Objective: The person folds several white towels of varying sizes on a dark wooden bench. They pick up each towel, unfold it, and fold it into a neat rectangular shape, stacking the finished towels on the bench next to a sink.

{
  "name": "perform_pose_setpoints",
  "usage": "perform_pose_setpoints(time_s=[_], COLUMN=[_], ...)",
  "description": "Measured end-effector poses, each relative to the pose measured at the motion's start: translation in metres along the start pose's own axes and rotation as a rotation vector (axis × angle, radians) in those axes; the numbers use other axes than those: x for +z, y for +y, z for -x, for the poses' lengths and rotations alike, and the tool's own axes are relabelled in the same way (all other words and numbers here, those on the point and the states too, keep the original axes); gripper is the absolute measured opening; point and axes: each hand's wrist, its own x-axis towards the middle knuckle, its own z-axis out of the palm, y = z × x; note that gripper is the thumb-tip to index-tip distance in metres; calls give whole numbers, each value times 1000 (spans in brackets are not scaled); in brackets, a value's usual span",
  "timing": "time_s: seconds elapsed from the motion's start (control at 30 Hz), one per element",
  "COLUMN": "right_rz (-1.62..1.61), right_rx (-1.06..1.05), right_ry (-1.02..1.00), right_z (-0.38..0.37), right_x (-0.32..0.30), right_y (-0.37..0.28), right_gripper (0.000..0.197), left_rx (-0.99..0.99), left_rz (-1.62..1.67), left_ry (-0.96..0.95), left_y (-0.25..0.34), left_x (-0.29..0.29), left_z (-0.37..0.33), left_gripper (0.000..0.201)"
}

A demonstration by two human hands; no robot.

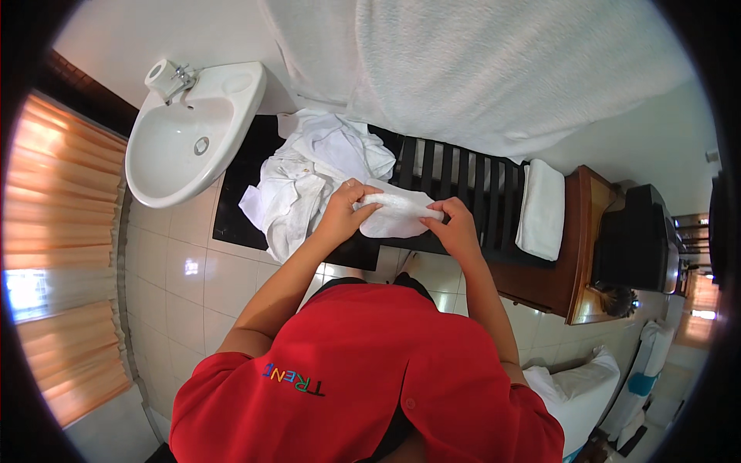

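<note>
A small white cloth (395, 214) is stretched between my two hands above a black slatted bench (461, 181). My left hand (347, 210) pinches its left edge between thumb and fingers. At its right end, my right hand (454, 226) grips a corner the same way. The cloth's upper edge looks rolled or folded over. Just beyond my left hand, a loose heap of crumpled white cloths (312, 166) lies on the black surface. A thick folded white towel (543, 208) rests toward the right end of the bench.
A white washbasin (185, 131) with a metal tap is on the wall at far left. Large white towelling (494, 69) hangs behind the bench. To the right stand a wooden cabinet (575, 247) and a black appliance (637, 239). Orange curtains (65, 255) hang at left.
</note>
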Motion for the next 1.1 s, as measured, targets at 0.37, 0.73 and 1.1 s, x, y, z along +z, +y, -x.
perform_pose_setpoints(time_s=[0.37, 0.73, 1.1], right_rz=[-300, -664, -625], right_rx=[44, 252, 410], right_ry=[-335, -437, 278], right_z=[8, 21, 5], right_x=[-36, -145, -256], right_y=[4, 126, 339], right_gripper=[32, 45, 32], left_rx=[-106, -471, -543], left_rz=[483, 428, 281], left_ry=[-512, -798, -479], left_y=[31, 54, 17], left_x=[63, 163, 241], left_z=[-50, -97, -159], left_gripper=[32, 32, 34])
